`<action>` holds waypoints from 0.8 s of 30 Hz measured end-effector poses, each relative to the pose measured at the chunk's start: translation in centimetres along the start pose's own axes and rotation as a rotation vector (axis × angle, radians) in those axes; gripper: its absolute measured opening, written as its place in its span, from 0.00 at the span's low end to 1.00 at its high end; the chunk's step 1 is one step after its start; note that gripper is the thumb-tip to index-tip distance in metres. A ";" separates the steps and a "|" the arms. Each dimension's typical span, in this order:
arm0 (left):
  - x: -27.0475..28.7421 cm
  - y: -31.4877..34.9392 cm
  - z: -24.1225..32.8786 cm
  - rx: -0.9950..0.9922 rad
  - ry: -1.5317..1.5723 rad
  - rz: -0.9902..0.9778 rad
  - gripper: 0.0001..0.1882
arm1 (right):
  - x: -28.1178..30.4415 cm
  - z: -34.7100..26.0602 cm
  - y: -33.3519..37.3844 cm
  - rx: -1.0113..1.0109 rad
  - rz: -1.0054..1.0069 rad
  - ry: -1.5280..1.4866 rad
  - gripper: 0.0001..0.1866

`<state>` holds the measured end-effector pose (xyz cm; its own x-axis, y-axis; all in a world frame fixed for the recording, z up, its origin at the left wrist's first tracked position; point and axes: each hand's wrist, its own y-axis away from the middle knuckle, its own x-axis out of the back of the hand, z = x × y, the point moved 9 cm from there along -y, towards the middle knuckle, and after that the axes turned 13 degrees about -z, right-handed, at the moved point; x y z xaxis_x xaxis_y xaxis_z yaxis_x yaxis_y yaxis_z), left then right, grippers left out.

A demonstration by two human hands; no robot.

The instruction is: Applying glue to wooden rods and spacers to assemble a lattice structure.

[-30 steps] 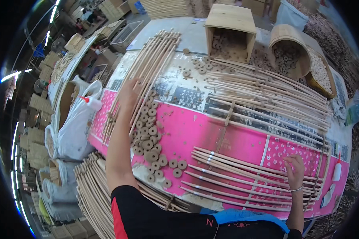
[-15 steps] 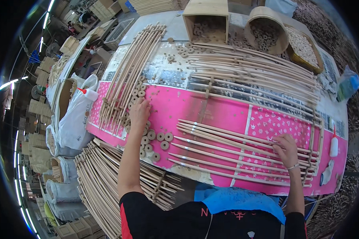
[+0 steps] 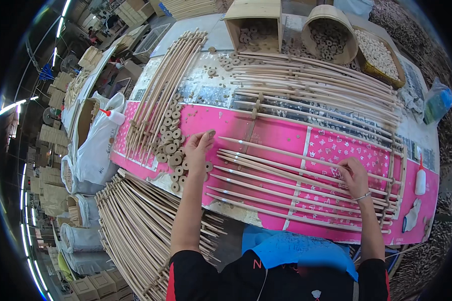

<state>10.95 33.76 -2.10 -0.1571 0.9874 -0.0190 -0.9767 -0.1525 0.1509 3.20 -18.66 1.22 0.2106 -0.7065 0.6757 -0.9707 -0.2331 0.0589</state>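
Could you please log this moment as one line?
left hand: pinching round disc near rod tip | right hand: holding wooden rod | nearby: disc heap

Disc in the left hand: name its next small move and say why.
Probably slip the disc over the tip of the nearest stick: the left hand pinches it just beside that pointed end, and the right hand is by the same stick.

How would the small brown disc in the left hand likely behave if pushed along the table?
The disc is probably light, as the left hand holds it by the fingertips. Its rounded outline suggests it might roll on edge; its thin shape suggests sliding when laid flat.
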 end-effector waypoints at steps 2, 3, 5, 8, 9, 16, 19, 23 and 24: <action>-0.8 -0.1 -0.5 0.042 0.081 -0.010 0.12 | 0.4 -0.4 -0.1 0.057 0.036 -0.044 0.05; -1.2 -0.2 -0.6 0.043 0.077 -0.016 0.12 | 0.2 -0.3 -0.2 0.048 0.029 -0.021 0.05; -1.8 -0.4 -1.0 0.060 0.187 -0.014 0.12 | 0.3 -0.4 -0.4 0.071 0.032 -0.036 0.05; -2.7 -0.4 -1.2 0.071 0.254 -0.034 0.12 | 0.5 -0.5 -0.5 0.071 0.044 -0.017 0.05; -2.9 -0.5 -1.0 0.067 0.245 -0.038 0.12 | 0.7 -0.5 -0.5 0.067 0.045 -0.010 0.05; -5.9 0.0 -0.5 0.073 0.297 -0.077 0.11 | 1.3 -1.7 -0.8 0.096 0.058 0.031 0.06; -7.4 0.0 -0.5 0.102 0.365 -0.129 0.12 | 1.6 -2.0 -1.0 0.102 0.087 0.060 0.07; -9.8 0.0 -0.7 0.166 0.480 -0.299 0.14 | 2.4 -2.2 -1.1 0.122 0.136 0.064 0.08; -10.1 0.0 -0.7 0.170 0.480 -0.304 0.14 | 2.5 -2.1 -1.2 0.116 0.139 0.065 0.08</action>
<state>12.41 23.74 -2.63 0.0390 0.8503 -0.5248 -0.9574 0.1822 0.2241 4.61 -18.72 4.40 0.0641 -0.6935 0.7176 -0.9692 -0.2145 -0.1207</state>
